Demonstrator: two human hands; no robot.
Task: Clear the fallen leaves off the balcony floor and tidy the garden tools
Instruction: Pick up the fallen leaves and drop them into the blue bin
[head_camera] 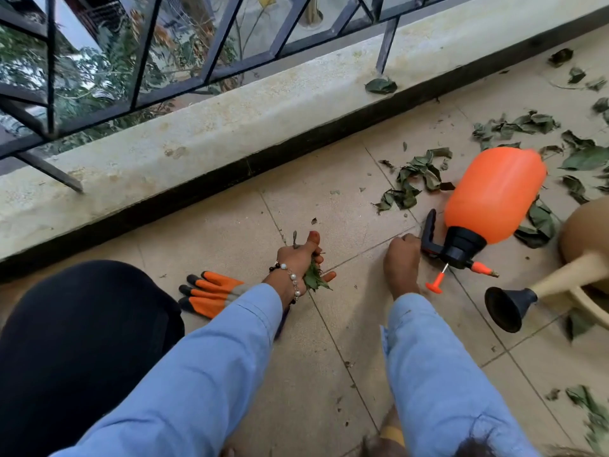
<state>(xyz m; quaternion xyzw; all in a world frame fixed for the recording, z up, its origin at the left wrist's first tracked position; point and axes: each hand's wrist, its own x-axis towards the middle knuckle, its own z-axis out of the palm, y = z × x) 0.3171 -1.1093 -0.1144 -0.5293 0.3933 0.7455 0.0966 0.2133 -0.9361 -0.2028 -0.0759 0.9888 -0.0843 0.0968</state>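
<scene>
Colours as I see them from my station. The sprayer bottle (pixel 494 192) is bright orange with a black cap and handle, and its small plunger and nozzle tip are orange too. The gloves (pixel 211 293) are orange with dark grey-black fingertips and a grey band at the cuff. The watering can (pixel 583 258) is tan-beige, ending in a black funnel-shaped spout head. The leaves (pixel 418 176) are dull dark green. The floor tiles (pixel 329 209) are pale beige with thin dark joints. The ledge (pixel 230 117) is off-white, blotched with yellowish stains, over a black base strip. The railing (pixel 211 37) is dark grey. Both sleeves (pixel 211 374) are light blue; I see a bracelet (pixel 291 277) of white and black beads.
</scene>
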